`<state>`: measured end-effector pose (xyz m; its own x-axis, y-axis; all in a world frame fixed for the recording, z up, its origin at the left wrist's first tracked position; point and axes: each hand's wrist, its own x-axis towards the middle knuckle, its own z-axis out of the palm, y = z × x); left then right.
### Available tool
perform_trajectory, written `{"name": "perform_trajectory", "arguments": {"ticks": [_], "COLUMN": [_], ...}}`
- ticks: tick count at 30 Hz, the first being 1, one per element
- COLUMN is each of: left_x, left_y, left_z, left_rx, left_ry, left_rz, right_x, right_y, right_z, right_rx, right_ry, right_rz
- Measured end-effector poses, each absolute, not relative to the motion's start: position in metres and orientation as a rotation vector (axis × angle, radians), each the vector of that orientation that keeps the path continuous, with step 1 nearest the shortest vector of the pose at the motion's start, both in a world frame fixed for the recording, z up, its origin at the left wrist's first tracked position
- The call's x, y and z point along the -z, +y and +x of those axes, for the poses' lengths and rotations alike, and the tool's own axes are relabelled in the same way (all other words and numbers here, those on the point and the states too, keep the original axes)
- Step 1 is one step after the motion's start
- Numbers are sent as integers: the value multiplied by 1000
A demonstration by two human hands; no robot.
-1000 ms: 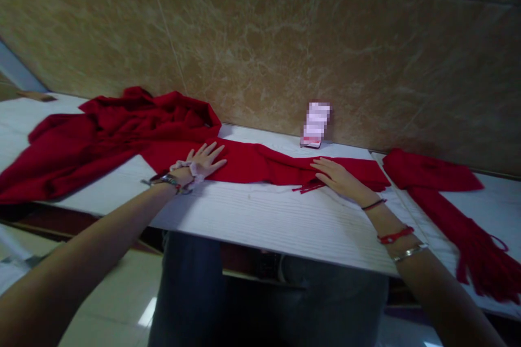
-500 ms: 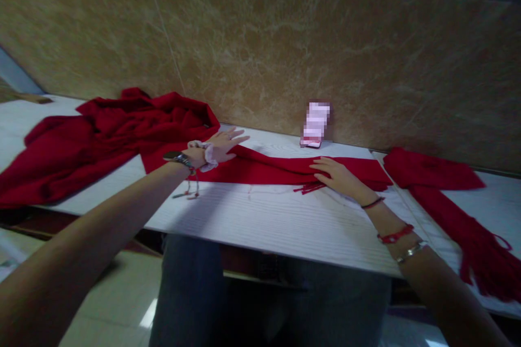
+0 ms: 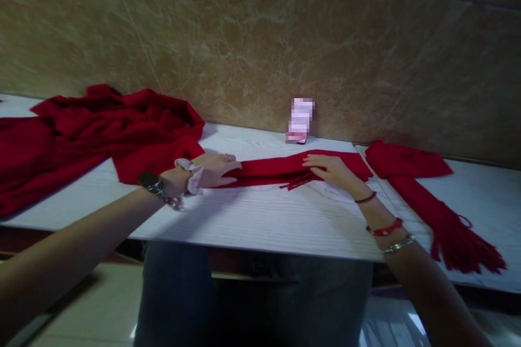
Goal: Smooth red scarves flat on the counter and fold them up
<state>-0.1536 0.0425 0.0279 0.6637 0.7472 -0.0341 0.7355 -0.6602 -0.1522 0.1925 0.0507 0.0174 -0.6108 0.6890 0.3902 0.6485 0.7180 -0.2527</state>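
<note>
A red scarf [image 3: 268, 167] lies as a long folded strip along the white table, with a short fringe showing at its front edge between my hands. My left hand [image 3: 214, 169] rests on the left part of the strip, palm down, with thumb and fingers apart. On the right part lies my right hand [image 3: 331, 169], its fingers stretched out flat over the cloth near the fringe. Toward the left, the strip runs into a wider red piece beside a loose heap of red cloth [image 3: 138, 119]; whether they are joined I cannot tell.
A phone with a blurred screen [image 3: 300, 120] leans against the brown marbled wall [image 3: 252, 49] behind the white table [image 3: 260, 222]. Right of a table seam lies another folded red scarf [image 3: 411, 165], its fringe toward the front edge.
My left hand has come down from the scarf's back edge onto the strip, which is now narrower and straighter. My right hand stays on the cloth. The view has swung slightly right.
</note>
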Motion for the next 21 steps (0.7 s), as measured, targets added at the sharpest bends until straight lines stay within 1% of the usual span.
{"name": "perform_trajectory", "arguments": {"ticks": [3, 5, 10, 13, 16, 18, 21], "left_x": [-4, 1, -22, -35, -35, -30, -20], "left_y": [32, 35, 51, 53, 49, 46, 44], "left_z": [-154, -156, -170, -169, -148, -126, -90], "left_rx": [-93, -97, -244, -202, -173, -158, -38], "left_ry": [-1306, -1368, -1362, -1538, -1696, -1639, -1399], "left_rz": [-2707, -2649, -2520, -2378, -2302, -2398, -2611], "right_x": [-17, -15, -6, 2, 6, 5, 1], "right_y": [48, 47, 51, 54, 55, 54, 52], "right_z": [197, 200, 219, 232, 237, 236, 233], "right_rx": [-118, -117, -107, -119, -117, -113, -110], "right_ry": [-2613, -2609, -2565, -2619, -2607, -2571, -2517], "right_rz": [-1025, -1036, -1142, -1167, -1144, -1145, -1149]}}
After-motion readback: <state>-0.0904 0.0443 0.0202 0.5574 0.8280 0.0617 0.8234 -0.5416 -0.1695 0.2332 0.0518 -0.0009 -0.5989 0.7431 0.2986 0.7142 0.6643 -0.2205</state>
